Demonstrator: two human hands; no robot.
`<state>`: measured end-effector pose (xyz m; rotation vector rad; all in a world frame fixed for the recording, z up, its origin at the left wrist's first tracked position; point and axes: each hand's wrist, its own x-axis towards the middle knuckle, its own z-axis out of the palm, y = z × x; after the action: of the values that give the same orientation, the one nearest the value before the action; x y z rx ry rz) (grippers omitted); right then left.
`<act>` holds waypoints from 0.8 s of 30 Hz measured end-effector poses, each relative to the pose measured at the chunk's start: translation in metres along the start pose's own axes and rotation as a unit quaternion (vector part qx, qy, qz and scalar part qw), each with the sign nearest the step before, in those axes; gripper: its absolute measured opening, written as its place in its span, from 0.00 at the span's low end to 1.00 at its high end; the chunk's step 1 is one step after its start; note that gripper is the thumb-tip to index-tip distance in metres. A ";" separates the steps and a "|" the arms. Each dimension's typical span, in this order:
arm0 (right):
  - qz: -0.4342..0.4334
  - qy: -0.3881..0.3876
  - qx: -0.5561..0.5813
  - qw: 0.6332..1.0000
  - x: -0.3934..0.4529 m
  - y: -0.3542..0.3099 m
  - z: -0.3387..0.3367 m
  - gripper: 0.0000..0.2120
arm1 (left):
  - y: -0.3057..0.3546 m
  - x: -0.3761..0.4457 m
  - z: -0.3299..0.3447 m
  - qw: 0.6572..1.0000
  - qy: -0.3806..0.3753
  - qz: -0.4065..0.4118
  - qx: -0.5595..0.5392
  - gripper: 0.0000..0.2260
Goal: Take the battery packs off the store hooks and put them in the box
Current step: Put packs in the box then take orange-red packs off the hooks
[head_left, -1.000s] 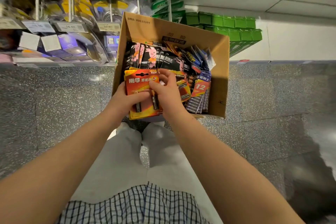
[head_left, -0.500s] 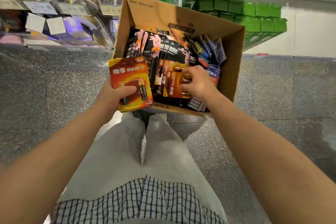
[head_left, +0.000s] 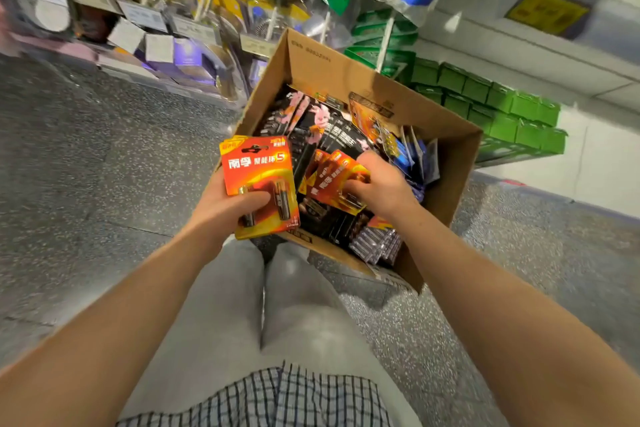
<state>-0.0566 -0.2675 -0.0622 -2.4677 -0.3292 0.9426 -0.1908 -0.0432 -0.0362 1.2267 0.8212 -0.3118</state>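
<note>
Box [head_left: 446, 163] looks pretty loaded already, with your right hand [head_left: 382, 185] gripping some orange packs [head_left: 332, 180] inside it. Your left hand [head_left: 225, 204] holds another stack [head_left: 261, 184] at the near rim, not dropped in yet.

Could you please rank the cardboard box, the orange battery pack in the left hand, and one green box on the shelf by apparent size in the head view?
1. cardboard box
2. orange battery pack
3. green box, though it sits farther away, so its true size is unsure.
</note>
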 end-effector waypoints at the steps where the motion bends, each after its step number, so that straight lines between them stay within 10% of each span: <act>1: -0.003 0.000 -0.008 1.000 0.004 -0.003 -0.005 0.11 | -0.001 -0.002 0.000 1.000 0.002 0.003 -0.005 0.33; 7: 0.042 -0.090 -0.156 0.983 0.028 -0.015 0.003 0.13 | -0.004 -0.008 -0.007 0.999 0.027 0.014 -0.032 0.39; 11: 0.092 -0.068 0.005 0.993 0.016 -0.008 0.007 0.20 | -0.004 -0.016 -0.005 0.998 0.042 0.016 -0.039 0.37; 16: 0.086 -0.028 0.187 0.978 -0.007 -0.011 -0.004 0.03 | 0.010 -0.031 0.004 0.999 0.047 0.009 -0.025 0.38; 24: 0.106 -0.024 0.093 0.990 -0.018 -0.013 0.004 0.09 | 0.075 -0.054 0.001 0.994 0.060 0.093 -0.012 0.36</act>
<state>-0.0738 -0.2616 -0.0479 -2.3437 0.0077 1.0685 -0.1807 -0.0305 0.0543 1.2994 0.8047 -0.0772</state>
